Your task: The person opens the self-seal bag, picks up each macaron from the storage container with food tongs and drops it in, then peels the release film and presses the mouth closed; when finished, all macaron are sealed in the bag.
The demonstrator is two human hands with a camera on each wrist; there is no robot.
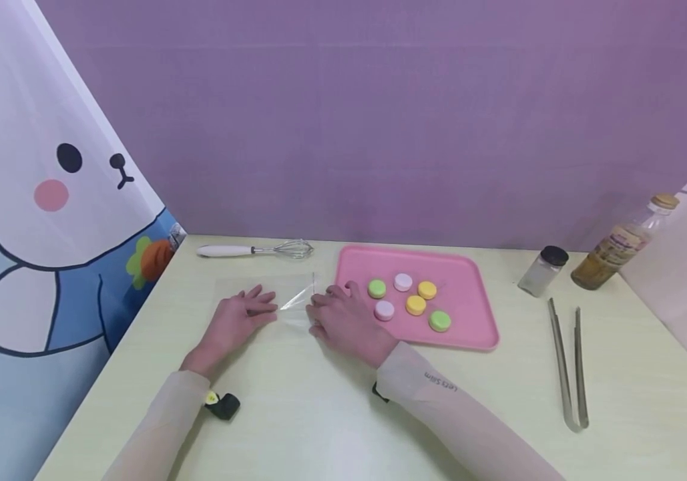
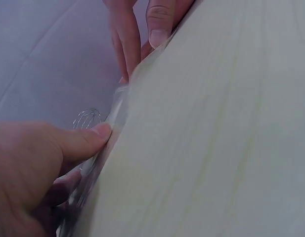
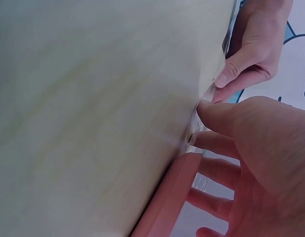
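Note:
A clear plastic bag [image 1: 292,284] lies flat on the table, its right edge close to the pink tray. My left hand [image 1: 239,323] rests on the bag's left part, fingers fairly straight. In the left wrist view, the left thumb [image 2: 88,140] presses the film. My right hand [image 1: 349,323] touches the bag's right edge beside the tray, with its fingers spread and slightly bent. Seen from the right wrist, the right thumb [image 3: 219,116] and fingertips meet the film and table. The pink tray [image 1: 469,300] holds several small macarons [image 1: 416,305] in green, lilac and yellow.
Behind the bag lies a whisk [image 1: 225,250] with a white handle. To the right of the tray are a black-capped jar [image 1: 538,275], a corked bottle [image 1: 616,247] and metal tongs [image 1: 580,367]. A purple backdrop [image 1: 379,133] rises along the table's far edge.

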